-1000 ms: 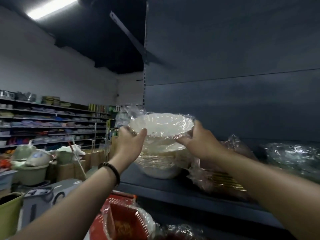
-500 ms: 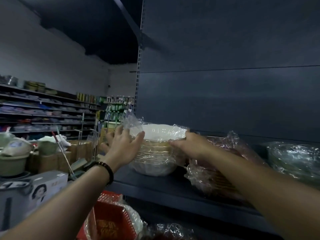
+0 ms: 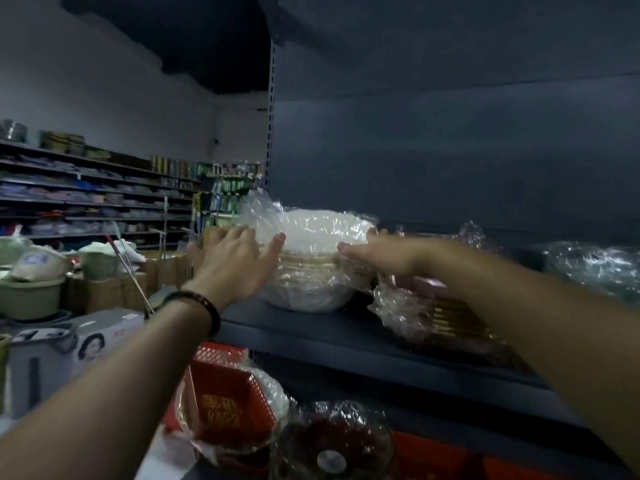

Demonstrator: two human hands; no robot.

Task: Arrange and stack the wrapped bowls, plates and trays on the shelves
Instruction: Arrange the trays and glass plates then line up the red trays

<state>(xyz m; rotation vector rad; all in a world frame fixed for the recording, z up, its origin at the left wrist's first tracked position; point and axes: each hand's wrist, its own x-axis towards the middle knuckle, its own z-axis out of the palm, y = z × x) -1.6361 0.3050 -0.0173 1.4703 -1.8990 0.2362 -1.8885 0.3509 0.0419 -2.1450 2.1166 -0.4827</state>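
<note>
A stack of white bowls (image 3: 308, 268) in clear wrap sits on the dark shelf (image 3: 311, 332), near its left end, with a loose tuft of plastic sticking up at the back left. The left hand (image 3: 239, 268) is spread flat against the stack's left side, fingers splayed and thumb resting near the top rim; it presses on the wrap rather than closing around anything. A dark bracelet (image 3: 204, 308) circles that wrist. The right hand (image 3: 381, 256) lies on the right side of the stack, fingers stretched out along the rim and loose, not clenched. Just right of the bowls, touching them, a second wrapped bundle (image 3: 440, 317) with gold-edged pieces lies tilted on the same shelf under the right forearm. Farther right sits more crinkled wrap (image 3: 595, 268), too dim to make out what is inside. Below the shelf are a red basket (image 3: 225, 396) in plastic and a dark red wrapped dish (image 3: 332, 441). Off to the left stand a box (image 3: 69, 355) with a printed portrait, a green tub (image 3: 29, 297), and long store shelves of goods (image 3: 93, 199) along the far wall.
</note>
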